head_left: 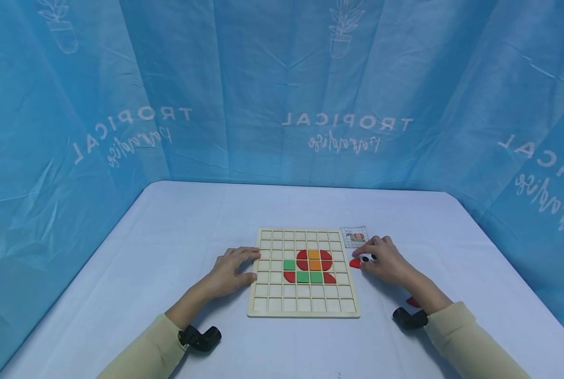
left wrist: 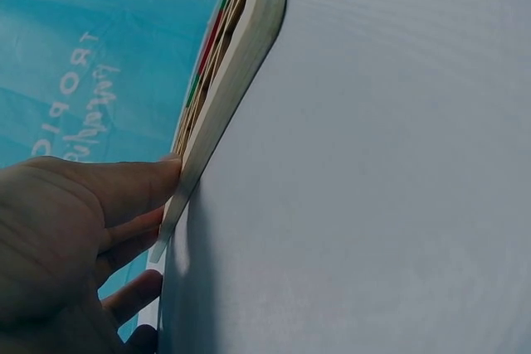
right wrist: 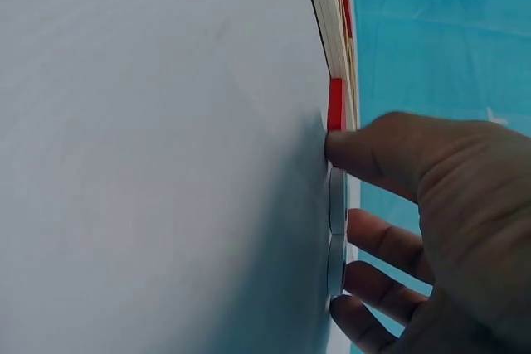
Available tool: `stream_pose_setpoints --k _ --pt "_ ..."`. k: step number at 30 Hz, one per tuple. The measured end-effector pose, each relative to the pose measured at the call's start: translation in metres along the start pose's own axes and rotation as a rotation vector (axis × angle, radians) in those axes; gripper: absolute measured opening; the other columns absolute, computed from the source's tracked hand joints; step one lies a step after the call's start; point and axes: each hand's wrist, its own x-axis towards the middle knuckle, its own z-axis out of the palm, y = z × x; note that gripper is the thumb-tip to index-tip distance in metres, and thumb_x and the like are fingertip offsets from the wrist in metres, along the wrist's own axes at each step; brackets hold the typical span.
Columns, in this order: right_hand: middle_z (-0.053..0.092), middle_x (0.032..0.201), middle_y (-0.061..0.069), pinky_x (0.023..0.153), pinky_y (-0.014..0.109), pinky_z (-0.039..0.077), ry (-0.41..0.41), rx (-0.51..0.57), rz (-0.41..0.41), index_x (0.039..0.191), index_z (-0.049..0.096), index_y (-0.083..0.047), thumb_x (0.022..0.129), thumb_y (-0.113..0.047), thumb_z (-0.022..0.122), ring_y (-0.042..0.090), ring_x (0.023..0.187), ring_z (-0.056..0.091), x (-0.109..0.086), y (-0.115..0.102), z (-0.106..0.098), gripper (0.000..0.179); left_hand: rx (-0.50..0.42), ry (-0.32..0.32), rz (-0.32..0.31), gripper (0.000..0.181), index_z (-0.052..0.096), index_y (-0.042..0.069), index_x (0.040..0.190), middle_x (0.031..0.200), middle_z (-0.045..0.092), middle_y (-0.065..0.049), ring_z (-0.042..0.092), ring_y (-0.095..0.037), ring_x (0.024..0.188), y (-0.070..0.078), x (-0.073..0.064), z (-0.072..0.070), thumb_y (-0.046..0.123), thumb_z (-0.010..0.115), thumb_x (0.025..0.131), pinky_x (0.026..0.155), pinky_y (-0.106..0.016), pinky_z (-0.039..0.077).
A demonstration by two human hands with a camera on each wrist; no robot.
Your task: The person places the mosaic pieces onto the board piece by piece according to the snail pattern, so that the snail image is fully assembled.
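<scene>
A square wooden grid board (head_left: 275,305) lies on the table, with red, orange and green pieces in its middle cells. My left hand (head_left: 231,270) rests at its left side; the thumb (left wrist: 153,184) touches the rim and the fingers are spread along it. Just off the board's right edge, my right hand (head_left: 387,261) has its thumb and index finger around a red piece (head_left: 355,263) with a curved edge. Two white discs with black dots (head_left: 369,258) lie under that hand, side by side on the cloth in the right wrist view. The index fingertip is hidden there behind the thumb.
A small pattern card (head_left: 355,237) with a coloured grid picture lies by the board's upper right corner. Another red piece (head_left: 413,302) sits partly hidden beside the right forearm. White cloth (head_left: 206,210) covers the table, and blue printed curtains (head_left: 272,79) stand around it.
</scene>
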Motion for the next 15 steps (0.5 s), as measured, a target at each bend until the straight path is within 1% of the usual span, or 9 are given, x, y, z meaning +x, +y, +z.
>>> stream_pose_setpoints --k 4,13,15 --pt "0.057 0.115 0.008 0.079 0.038 0.042 -0.018 0.007 -0.015 0.104 0.072 -0.026 0.078 -0.02 0.072 0.025 0.104 0.041 -0.0044 0.0004 -0.0023 0.026 -0.002 0.003 -0.001 0.049 0.056 0.01 0.13 0.143 0.048 -0.005 0.039 -0.034 0.132 0.0008 -0.0004 -0.0009 0.019 0.069 0.084 0.104 -0.058 0.028" --pt "0.055 0.112 0.003 0.076 0.032 0.037 -0.067 0.047 -0.059 0.105 0.07 -0.032 0.078 -0.026 0.075 0.021 0.104 0.039 -0.0048 0.0041 -0.0019 0.028 -0.008 -0.003 -0.003 0.051 0.054 0.01 0.132 0.144 0.047 -0.005 0.038 -0.033 0.133 -0.0008 -0.0003 -0.0002 0.02 0.069 0.084 0.105 -0.061 0.026" --pt "0.055 0.111 0.002 0.076 0.031 0.036 -0.064 0.05 -0.072 0.104 0.07 -0.032 0.078 -0.027 0.076 0.02 0.103 0.039 -0.0039 0.0042 -0.0015 0.028 -0.011 -0.002 -0.005 0.051 0.054 0.01 0.131 0.143 0.047 -0.005 0.038 -0.033 0.133 -0.0005 -0.0006 -0.0005 0.02 0.069 0.084 0.105 -0.06 0.026"
